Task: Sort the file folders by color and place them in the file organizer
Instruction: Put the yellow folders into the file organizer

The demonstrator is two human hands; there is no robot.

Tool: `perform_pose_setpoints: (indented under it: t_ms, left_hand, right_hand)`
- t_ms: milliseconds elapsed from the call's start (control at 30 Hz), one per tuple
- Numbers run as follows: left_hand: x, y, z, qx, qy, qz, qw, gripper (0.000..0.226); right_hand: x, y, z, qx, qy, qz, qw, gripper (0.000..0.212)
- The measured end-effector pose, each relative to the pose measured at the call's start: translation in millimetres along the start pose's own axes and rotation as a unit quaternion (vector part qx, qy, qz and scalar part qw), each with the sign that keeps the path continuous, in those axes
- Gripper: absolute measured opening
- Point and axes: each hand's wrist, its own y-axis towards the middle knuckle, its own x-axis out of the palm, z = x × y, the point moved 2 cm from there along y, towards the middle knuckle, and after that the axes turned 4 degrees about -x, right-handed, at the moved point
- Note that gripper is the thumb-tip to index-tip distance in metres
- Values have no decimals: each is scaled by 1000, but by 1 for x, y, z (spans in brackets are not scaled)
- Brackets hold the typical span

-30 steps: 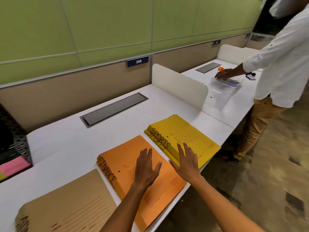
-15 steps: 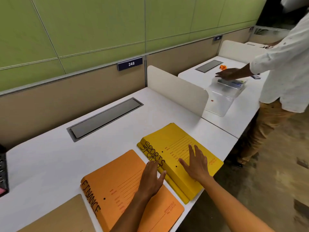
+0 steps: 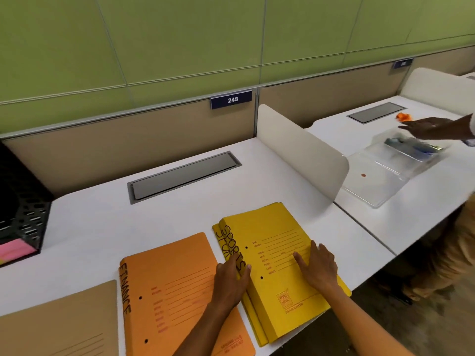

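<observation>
A stack of yellow folders [image 3: 275, 242] marked SPORTS lies near the front edge of the white desk [image 3: 108, 227]. My right hand [image 3: 317, 269] rests flat on its cover with fingers spread. My left hand [image 3: 232, 276] touches the stack's left spine edge, fingers laid against it. To their left is an orange folder stack [image 3: 169, 283] marked FINANCE, and a brown folder [image 3: 59, 322] lies at the bottom left. The black mesh file organizer [image 3: 23, 209] stands at the far left, with pink folders [image 3: 12, 249] in its lower tray.
A white divider panel [image 3: 300, 152] separates this desk from the neighbouring one. There another person's hand [image 3: 426, 128] reaches over a clear plastic tray [image 3: 380, 176]. A grey cable flap [image 3: 182, 176] is set into the desk behind the folders.
Both hands moved right from the orange stack to the yellow stack. My left hand now lies at its spine and the right sits flat on the cover. The view shifted right.
</observation>
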Motion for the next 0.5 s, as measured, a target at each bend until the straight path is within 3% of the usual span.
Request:
perform_pose_setpoints:
  t_ms: [133,300,500]
  left_hand:
    - [9,0,11,-90,-132,40,986,54]
    - [10,-1,21,-191,-311,74,928,62]
    - [23,-15,17,-198,-376,20,905,83]
  right_hand:
    - [-1,1,-3,-15,-8,26,1000,79]
    - [-10,9,-3,3,24,14,1000,74]
    - [-9,15,3,13,68,6,998,70]
